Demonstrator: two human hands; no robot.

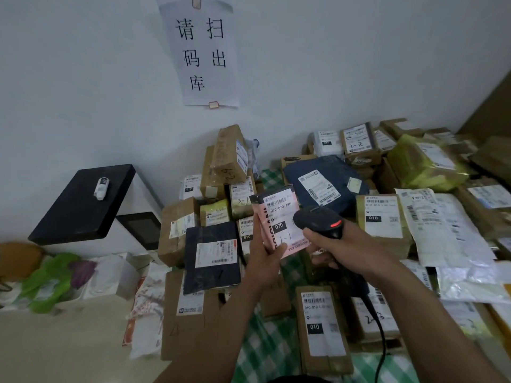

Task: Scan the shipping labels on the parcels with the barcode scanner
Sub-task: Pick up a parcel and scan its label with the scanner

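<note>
- Chiefly, parcel heap [177, 230]: brown cartons and soft mailers piled from 9 o'clock round to 3 o'clock, against the wall, on a green checked cloth [265, 341]. Most show white labels face up.
- Dark blue mailer [337, 167]: at 2 o'clock of the frame's centre, lying flat, label uppermost. Probably soft and floppy; would need support from beneath.
- Long carton [323, 324]: at 5 o'clock, marked 010, lying flat. Looks stiff, taped, easy to lift by its long sides.
- Pink box [265, 228]: just at 5 o'clock of centre, lifted clear of the heap, upright and tilted toward the camera. Judged light, of thin card: stiff enough for one hand, likely to dent if squeezed. Best held by the lower end and side edges, leaving the top barcode bare.
- Left hand [265, 261]: at 6 o'clock of the box, clasping its lower end, thumb laid across the front, fingers round the left edge.
- Right hand [331, 250]: at 4 o'clock of the box, curled round the scanner's handle; whether the trigger is pressed cannot be told.
- Barcode scanner [318, 221]: black, red lamp lit, head just beside the box at 3 o'clock, aimed toward it. Its cable [381, 335] trails to 5 o'clock.
- Shipping label [283, 217]: white, marked 070, barcode at 12 o'clock, clear of the thumb.
</note>
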